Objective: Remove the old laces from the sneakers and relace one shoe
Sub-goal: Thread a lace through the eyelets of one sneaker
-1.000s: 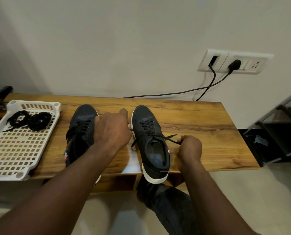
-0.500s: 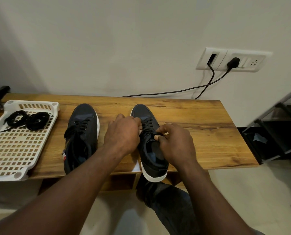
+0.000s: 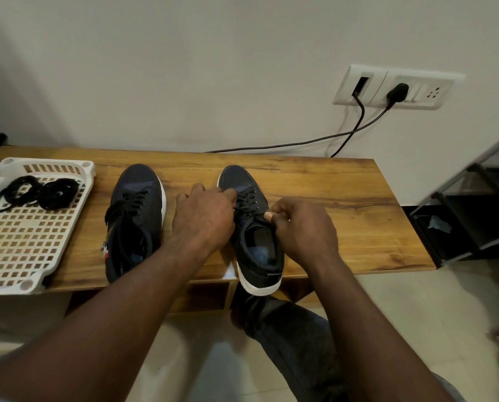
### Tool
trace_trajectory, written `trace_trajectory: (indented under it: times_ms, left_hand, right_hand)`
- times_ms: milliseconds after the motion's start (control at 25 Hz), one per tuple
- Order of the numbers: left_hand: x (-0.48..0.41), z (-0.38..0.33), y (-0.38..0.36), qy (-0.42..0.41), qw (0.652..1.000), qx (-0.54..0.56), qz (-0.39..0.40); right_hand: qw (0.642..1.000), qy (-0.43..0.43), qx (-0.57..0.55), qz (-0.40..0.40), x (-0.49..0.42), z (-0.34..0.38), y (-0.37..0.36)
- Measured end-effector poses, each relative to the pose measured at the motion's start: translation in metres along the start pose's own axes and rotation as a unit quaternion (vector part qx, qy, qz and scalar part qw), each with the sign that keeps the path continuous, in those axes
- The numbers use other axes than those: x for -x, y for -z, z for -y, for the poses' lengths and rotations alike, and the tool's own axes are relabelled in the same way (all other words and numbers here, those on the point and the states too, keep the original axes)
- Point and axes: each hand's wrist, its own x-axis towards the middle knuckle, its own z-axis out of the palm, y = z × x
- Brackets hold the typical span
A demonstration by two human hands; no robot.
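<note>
Two dark sneakers with white soles stand toes-to-wall on the wooden table (image 3: 329,198). The right sneaker (image 3: 257,248) carries black laces (image 3: 247,200) across its eyelets. My left hand (image 3: 203,217) rests against its left side, fingers curled at the laces. My right hand (image 3: 303,227) pinches the lace at the shoe's upper right eyelets. The left sneaker (image 3: 135,216) sits apart, its black laces loose and hanging over the tongue.
A white slotted plastic tray (image 3: 24,250) on the table's left end holds two coiled black laces (image 3: 39,192). Cables (image 3: 344,137) run from a wall socket (image 3: 396,87) down behind the table. A dark metal rack (image 3: 474,213) stands to the right. My knee is under the table edge.
My right hand came in from the table right of the shoe, where it had pulled a lace end out, to the upper eyelets. My left hand shifted right onto the same shoe's lacing.
</note>
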Motion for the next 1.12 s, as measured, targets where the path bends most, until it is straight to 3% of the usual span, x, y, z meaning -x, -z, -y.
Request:
trace_trajectory:
  times_ms: [200,440,640,720,920,1120]
  left_hand:
    - [-0.007,0.005,0.006,0.001,0.981,0.193,0.037]
    - [0.0,-0.008,0.005,-0.014,0.984,0.178,0.015]
    - [0.012,-0.022,0.018,-0.001,0.947,0.319,-0.04]
    - [0.018,-0.024,0.018,-0.022,0.959,0.283,-0.026]
    - [0.027,-0.02,0.012,-0.047,0.973,0.219,0.063]
    - [0.033,-0.019,0.013,-0.067,0.989,0.128,0.026]
  right_hand:
    - [0.996,0.042,-0.065,0.033,0.005,0.009,0.011]
    - [0.993,-0.006,-0.002,0.117,0.011,0.012,0.005]
    - [0.966,0.049,0.08,0.24,0.011,0.017,0.011]
    - [0.966,0.035,0.04,0.254,0.007,0.014,0.02]
    - [0.978,-0.002,-0.009,0.207,0.007,0.01,0.032]
    - [0.97,0.015,-0.05,0.236,0.014,0.016,0.025]
